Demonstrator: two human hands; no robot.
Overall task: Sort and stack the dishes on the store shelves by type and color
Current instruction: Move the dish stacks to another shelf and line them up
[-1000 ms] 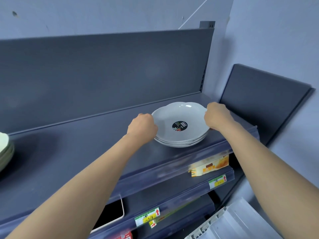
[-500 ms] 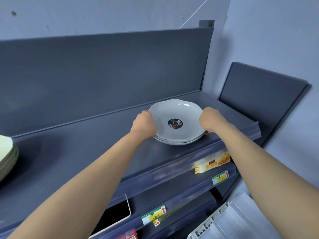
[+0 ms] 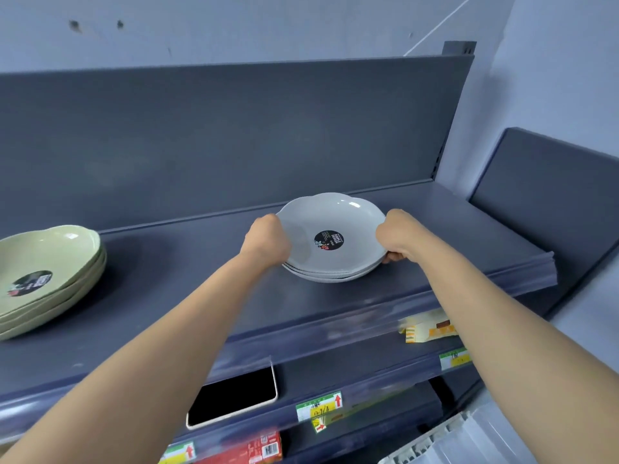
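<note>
We have both hands on the stack of white plates [image 3: 331,242], which sits on the top shelf [image 3: 201,296]. Our left hand [image 3: 266,242] is curled around the stack's left rim, and our right hand [image 3: 398,237] is closed on the right rim, with its fingertips [image 3: 393,257] tucked under the edge. The white plates lie between our hands, nested and level, a dark round sticker in the top one.

Well off to the left of our left hand sits a stack of green plates [image 3: 47,272], already gathered by color. So two piles look sorted: white together, green together. We judge the white pile is being set or nudged into its place. Below our arms, the lower shelves are mostly hidden, so we cannot tell how many dishes are left.
</note>
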